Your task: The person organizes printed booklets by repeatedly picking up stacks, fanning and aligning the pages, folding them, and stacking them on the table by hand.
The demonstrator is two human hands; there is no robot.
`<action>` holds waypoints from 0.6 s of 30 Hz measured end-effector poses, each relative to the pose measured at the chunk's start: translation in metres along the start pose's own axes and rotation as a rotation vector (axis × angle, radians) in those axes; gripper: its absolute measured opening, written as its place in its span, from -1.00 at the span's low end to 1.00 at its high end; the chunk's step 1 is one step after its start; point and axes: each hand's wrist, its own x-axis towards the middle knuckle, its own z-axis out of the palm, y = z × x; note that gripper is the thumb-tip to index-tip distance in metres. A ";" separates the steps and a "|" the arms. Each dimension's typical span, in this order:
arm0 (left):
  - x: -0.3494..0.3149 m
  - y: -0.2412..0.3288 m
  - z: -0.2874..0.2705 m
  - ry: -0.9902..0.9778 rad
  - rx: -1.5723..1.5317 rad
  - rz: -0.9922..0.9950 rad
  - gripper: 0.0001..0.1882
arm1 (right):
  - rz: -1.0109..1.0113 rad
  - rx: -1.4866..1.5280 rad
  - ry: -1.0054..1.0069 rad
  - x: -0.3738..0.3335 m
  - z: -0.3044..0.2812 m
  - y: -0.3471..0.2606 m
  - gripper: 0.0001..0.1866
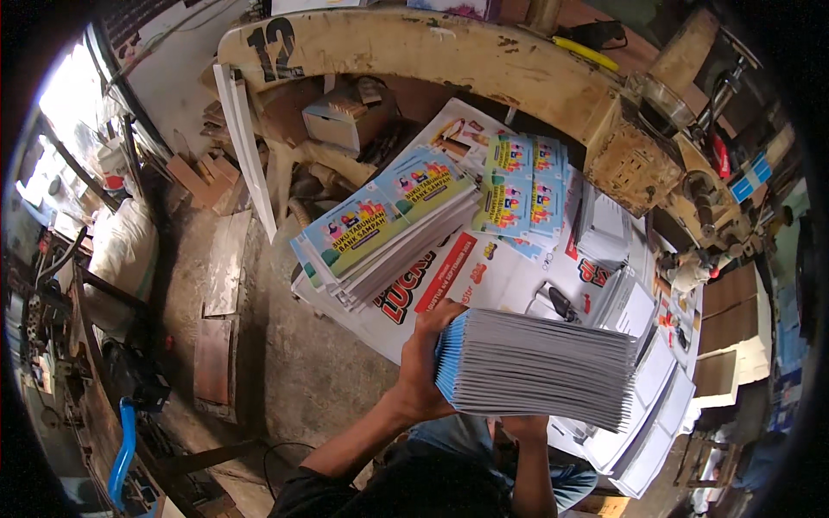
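Note:
A thick stack of booklets (544, 367) is held up close to me, its many grey-white page edges facing upward and blue folded edges at its left end. My left hand (425, 358) is closed around that blue end, with the thumb side uppermost. My right hand (525, 425) is at the stack's near underside and holds it from below; its fingers are mostly hidden. Beyond the held stack, a slanted pile of blue-and-green covered booklets (384, 216) lies on the printed sheet (458, 285). Right of it lie blue-and-yellow printed covers (522, 186).
White paper stacks (639, 414) line the table's right side, with another stack (604, 229) farther back. A large cream machine frame (414, 43) arches over the far side, its worn metal head (635, 160) at the right. Wooden planks (216, 345) stand at left beside a blue pipe (123, 453).

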 end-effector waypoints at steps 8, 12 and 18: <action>-0.001 -0.004 0.002 -0.004 -0.105 0.026 -0.01 | 0.061 0.173 -0.034 0.004 -0.003 -0.004 -0.49; -0.003 -0.005 0.000 -0.055 -0.043 0.007 0.04 | 0.342 1.042 -0.059 0.001 0.007 -0.002 -0.51; -0.005 -0.007 -0.002 -0.046 -0.019 0.023 0.06 | 0.138 0.367 -0.030 0.022 -0.018 -0.022 -0.62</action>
